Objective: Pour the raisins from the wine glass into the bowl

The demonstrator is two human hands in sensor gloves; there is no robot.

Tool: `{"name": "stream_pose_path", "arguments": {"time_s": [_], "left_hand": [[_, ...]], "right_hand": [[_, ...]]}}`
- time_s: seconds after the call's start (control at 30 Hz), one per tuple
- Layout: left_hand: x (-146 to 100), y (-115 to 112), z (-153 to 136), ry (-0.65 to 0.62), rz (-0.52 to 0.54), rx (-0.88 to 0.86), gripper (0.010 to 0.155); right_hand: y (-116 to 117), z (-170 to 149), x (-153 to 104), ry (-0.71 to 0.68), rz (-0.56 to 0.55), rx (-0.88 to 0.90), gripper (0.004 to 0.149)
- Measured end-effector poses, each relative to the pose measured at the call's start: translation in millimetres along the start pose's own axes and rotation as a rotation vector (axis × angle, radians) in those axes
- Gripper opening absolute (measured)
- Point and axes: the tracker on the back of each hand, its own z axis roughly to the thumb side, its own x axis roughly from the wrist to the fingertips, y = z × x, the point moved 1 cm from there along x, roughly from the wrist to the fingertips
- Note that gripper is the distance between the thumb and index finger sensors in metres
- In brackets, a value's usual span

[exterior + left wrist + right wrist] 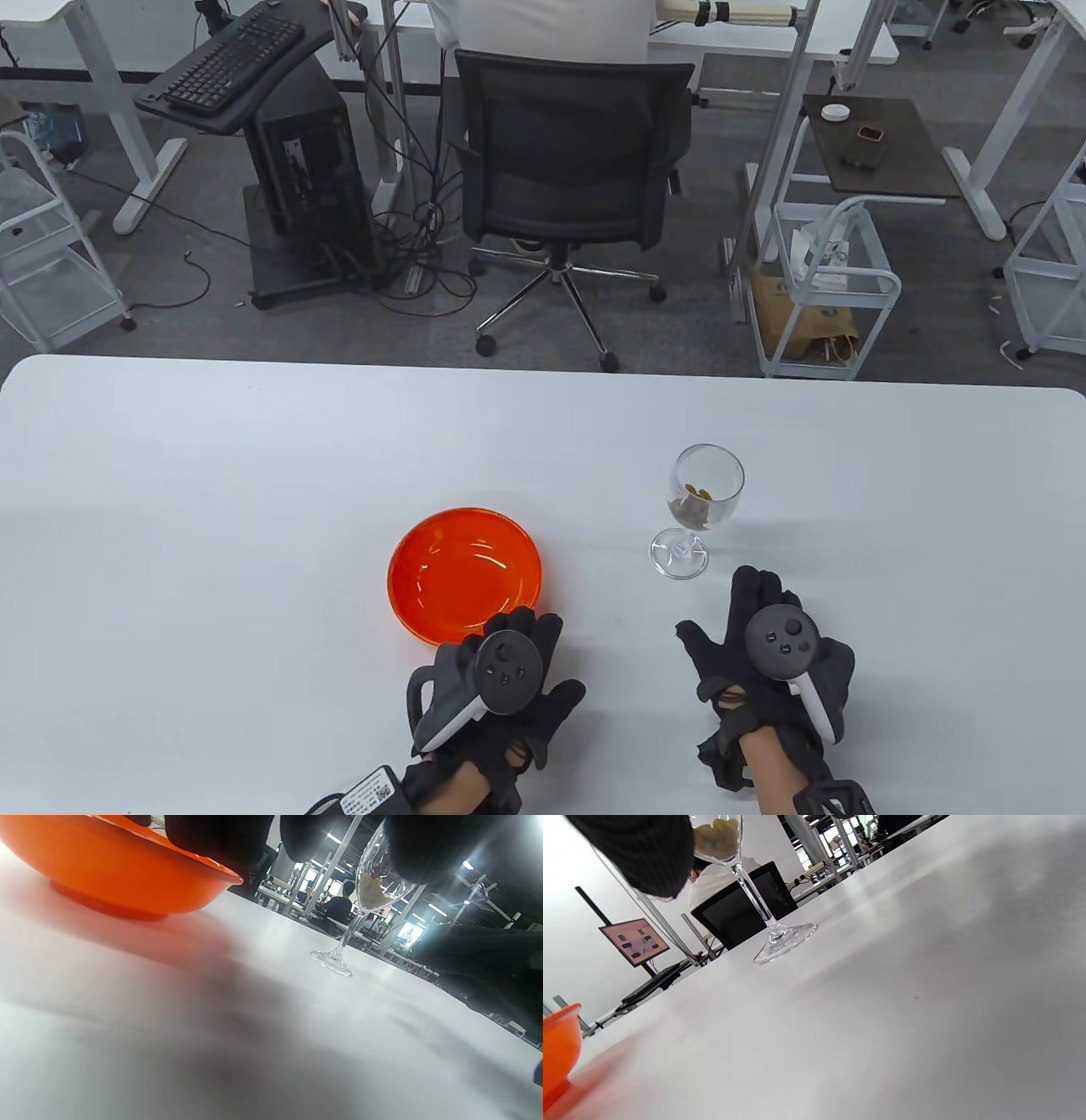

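Note:
A clear wine glass (pixel 701 507) stands upright on the white table (pixel 254 475), with pale raisins (pixel 696 503) in the bottom of its cup. An orange bowl (pixel 465 575) sits to its left and looks empty. My left hand (pixel 509 658) lies flat just in front of the bowl, fingertips at its near rim, holding nothing. My right hand (pixel 764 645) lies flat just in front of the glass foot, apart from it, holding nothing. The glass shows in the left wrist view (pixel 365 899) and the right wrist view (pixel 746 887), the bowl too (pixel 118 866) (pixel 558 1052).
The table's far edge runs across the middle of the table view. Behind it stand a black office chair (pixel 568 161), a keyboard stand (pixel 229 68) and white wire carts (pixel 827 289).

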Motion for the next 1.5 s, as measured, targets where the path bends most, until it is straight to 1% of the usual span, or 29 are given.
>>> {"name": "stream_pose_path", "arguments": {"time_s": [0.23, 0.4, 0.7, 0.8, 0.87, 0.97, 1.1, 1.17, 1.27, 1.4, 1.5], "left_hand": [[-2, 3, 2, -0.01, 0.022, 0.001, 0.079], [-2, 3, 4, -0.02, 0.025, 0.006, 0.079], [-4, 6, 8, -0.044, 0.071, 0.006, 0.079], [-5, 7, 8, -0.06, 0.096, -0.009, 0.079], [-5, 8, 9, -0.079, 0.112, -0.018, 0.078], [-8, 10, 11, -0.099, 0.148, -0.022, 0.078], [-11, 14, 14, -0.119, 0.18, -0.014, 0.077], [-13, 13, 16, -0.128, 0.183, -0.005, 0.077], [-14, 13, 18, -0.137, 0.179, -0.004, 0.077], [-14, 12, 19, -0.141, 0.182, -0.001, 0.077], [-13, 13, 18, -0.135, 0.18, 0.002, 0.077]], "right_hand": [[-6, -2, 10, 0.055, 0.025, 0.148, 0.092], [-10, 3, 21, 0.058, 0.026, 0.159, 0.092], [2, 12, 54, 0.109, 0.066, 0.324, 0.092], [6, 13, 65, 0.13, 0.052, 0.39, 0.093], [8, 14, 70, 0.146, 0.047, 0.394, 0.092], [13, 14, 79, 0.166, 0.073, 0.397, 0.091], [19, 15, 86, 0.204, 0.035, 0.473, 0.086], [23, 15, 89, 0.216, 0.05, 0.478, 0.085], [26, 17, 92, 0.216, 0.037, 0.471, 0.08], [30, 20, 97, 0.232, 0.022, 0.506, 0.072], [34, 22, 100, 0.237, 0.019, 0.516, 0.063]]}}
